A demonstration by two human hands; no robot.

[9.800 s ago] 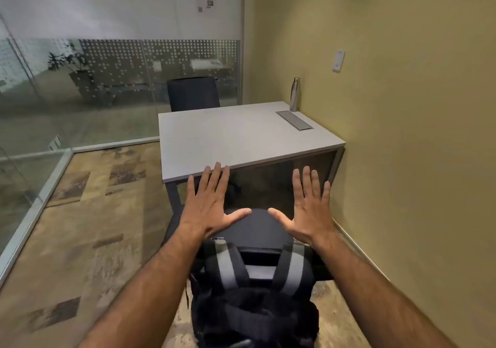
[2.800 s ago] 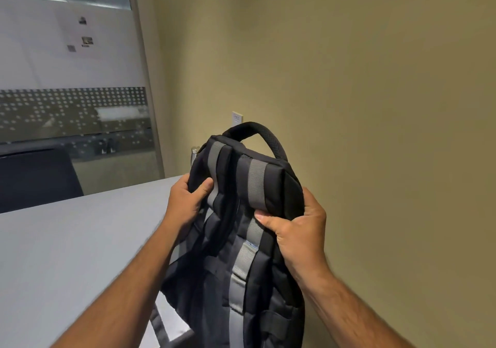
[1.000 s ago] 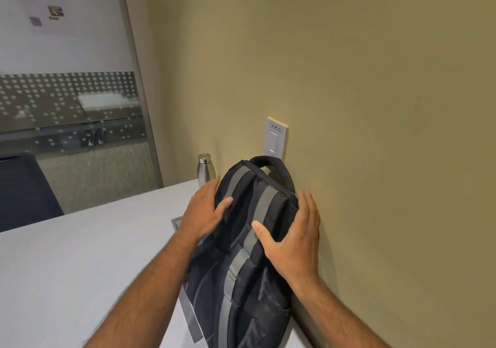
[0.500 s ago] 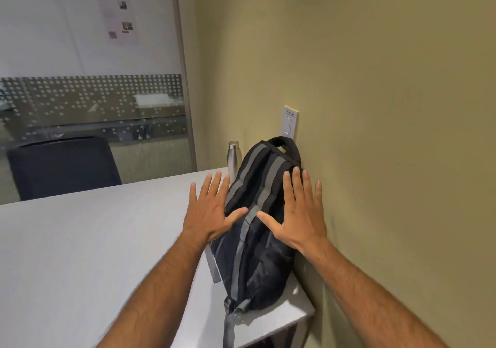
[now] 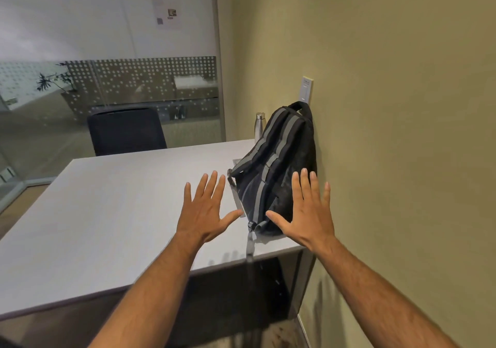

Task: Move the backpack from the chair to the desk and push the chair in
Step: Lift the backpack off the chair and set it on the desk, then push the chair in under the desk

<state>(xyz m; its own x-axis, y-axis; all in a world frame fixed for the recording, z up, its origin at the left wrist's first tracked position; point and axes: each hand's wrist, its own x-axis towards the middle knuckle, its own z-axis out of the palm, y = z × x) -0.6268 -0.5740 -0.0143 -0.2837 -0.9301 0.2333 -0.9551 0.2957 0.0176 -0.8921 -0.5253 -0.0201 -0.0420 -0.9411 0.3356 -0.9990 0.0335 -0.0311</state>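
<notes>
Black backpack (image 5: 279,170) rests on the desk (image 5: 112,213) at far right against the wall (image 5: 389,132); left hand (image 5: 205,212) and right hand (image 5: 308,213), splayed and empty, hover nearby; pushing the unseen chair in remains.

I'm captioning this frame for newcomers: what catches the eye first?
Two open hands, left and right, spread in mid-frame above the desk. Just beyond them a black backpack with grey straps stands on the desk's right end, leaning against the yellow wall.
</notes>
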